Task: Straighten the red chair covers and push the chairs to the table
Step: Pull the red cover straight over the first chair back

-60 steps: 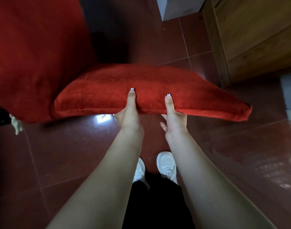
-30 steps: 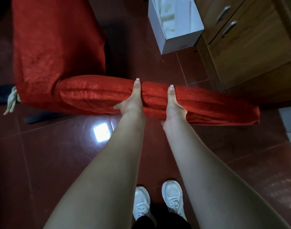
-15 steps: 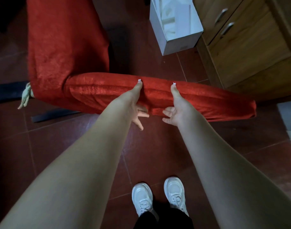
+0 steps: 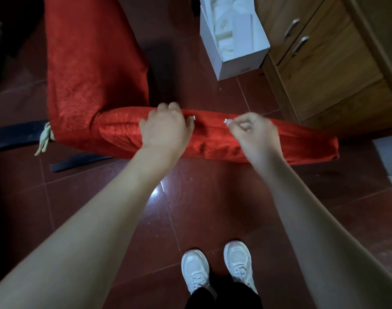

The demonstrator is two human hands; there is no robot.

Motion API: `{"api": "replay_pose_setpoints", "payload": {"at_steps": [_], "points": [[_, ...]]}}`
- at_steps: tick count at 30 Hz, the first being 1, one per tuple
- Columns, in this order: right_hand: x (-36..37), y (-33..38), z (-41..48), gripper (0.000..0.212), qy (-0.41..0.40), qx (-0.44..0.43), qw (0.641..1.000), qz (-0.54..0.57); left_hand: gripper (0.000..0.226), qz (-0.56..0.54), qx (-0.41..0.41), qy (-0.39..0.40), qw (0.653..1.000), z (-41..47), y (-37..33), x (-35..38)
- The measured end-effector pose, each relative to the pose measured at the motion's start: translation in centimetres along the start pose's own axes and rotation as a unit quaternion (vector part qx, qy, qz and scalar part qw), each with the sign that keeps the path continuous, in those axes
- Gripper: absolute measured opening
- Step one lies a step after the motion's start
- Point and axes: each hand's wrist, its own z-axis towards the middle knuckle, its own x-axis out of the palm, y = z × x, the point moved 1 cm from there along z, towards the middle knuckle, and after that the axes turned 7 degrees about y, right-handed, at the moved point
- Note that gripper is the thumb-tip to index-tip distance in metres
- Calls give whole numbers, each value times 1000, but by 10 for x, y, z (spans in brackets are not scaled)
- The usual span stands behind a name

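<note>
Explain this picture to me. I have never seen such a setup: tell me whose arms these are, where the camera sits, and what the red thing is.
There is no machine here: a person wears one wide-angle camera on the head, looking down, so you see their own arms and white shoes. The red thing is a chair in a red chair cover, standing on the tiled floor. The left hand lies palm down on the seat; the right hand is at it with fingers curled. Blur hides whether either grips the cloth. Behind stand an open white box and a wooden cabinet.
</note>
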Motion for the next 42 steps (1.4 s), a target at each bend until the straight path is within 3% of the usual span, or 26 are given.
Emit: {"api": "replay_pose_setpoints", "payload": {"at_steps": [3, 7, 10, 15, 21, 27, 42], "points": [[2, -4, 17, 38, -72, -119, 979, -145, 51, 56, 170, -4, 984, 15, 10, 9], [17, -15, 42, 73, 23, -138, 952, -272, 70, 95, 222, 59, 969, 35, 20, 27], [31, -28, 50, 84, 50, -115, 935, -332, 78, 111, 203, 87, 969, 49, 24, 38], [45, -37, 48, 85, -36, -122, 909, -396, 88, 132, 199, 91, 967, 56, 27, 46], [50, -41, 39, 78, -63, -133, 910, -388, 67, 93, 87, -1, 992, 52, 17, 59], [56, -49, 21, 70, -89, -148, 907, -383, 61, 86, 89, -15, 992, 33, 21, 65], [39, -88, -9, 56, -123, -300, 866, -380, 72, 84, 69, 46, 993, -25, 10, 75]]}}
